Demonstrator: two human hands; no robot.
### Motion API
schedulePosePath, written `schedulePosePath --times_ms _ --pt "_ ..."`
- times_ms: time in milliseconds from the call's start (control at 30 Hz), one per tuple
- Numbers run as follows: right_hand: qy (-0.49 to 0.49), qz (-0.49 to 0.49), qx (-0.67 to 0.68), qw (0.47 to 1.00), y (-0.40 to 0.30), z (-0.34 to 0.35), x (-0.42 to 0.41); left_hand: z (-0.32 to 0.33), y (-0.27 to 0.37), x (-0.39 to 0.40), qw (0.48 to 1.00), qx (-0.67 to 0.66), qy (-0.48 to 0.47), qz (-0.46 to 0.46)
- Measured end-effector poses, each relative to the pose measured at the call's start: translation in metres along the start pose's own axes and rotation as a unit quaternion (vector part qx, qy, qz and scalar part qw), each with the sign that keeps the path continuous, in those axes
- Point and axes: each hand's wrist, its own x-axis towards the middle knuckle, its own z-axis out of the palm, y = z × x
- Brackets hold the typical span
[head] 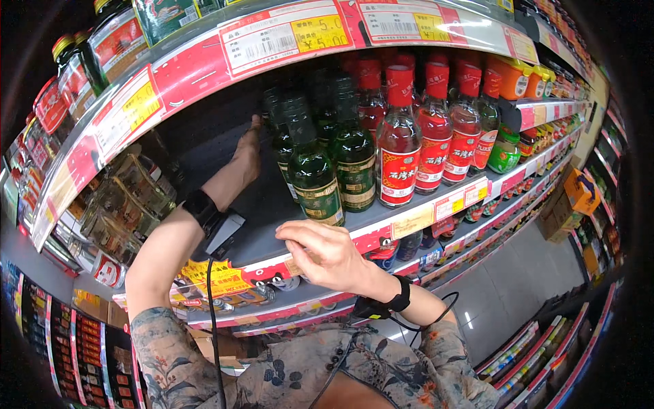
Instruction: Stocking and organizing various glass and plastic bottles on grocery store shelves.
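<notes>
My left hand reaches deep into the shelf, beside the dark green glass bottles. Its fingers look stretched out and partly hidden in shadow; whether they touch a bottle is unclear. My right hand is at the shelf's front edge, fingers bent and thumb apart, with nothing visible in it. Just behind it stands a green bottle with a green and gold label. Another green bottle stands to its right, with several more behind. Clear bottles with red caps and red labels form rows further right.
Price tags line the overhanging upper shelf edge. Square clear bottles stand on the left. A black strap device with a cable is on my left wrist. Cardboard boxes stand by the aisle floor.
</notes>
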Motion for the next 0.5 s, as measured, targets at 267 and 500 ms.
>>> schedulePosePath --times_ms 267,500 --pt "0.027 -0.013 0.016 0.999 -0.010 -0.022 0.003 -0.020 0.022 -0.077 0.985 0.156 0.072 0.029" --pt "0.080 0.001 -0.279 0.957 -0.011 -0.058 0.002 0.020 0.039 -0.204 0.897 0.352 -0.020 0.265"
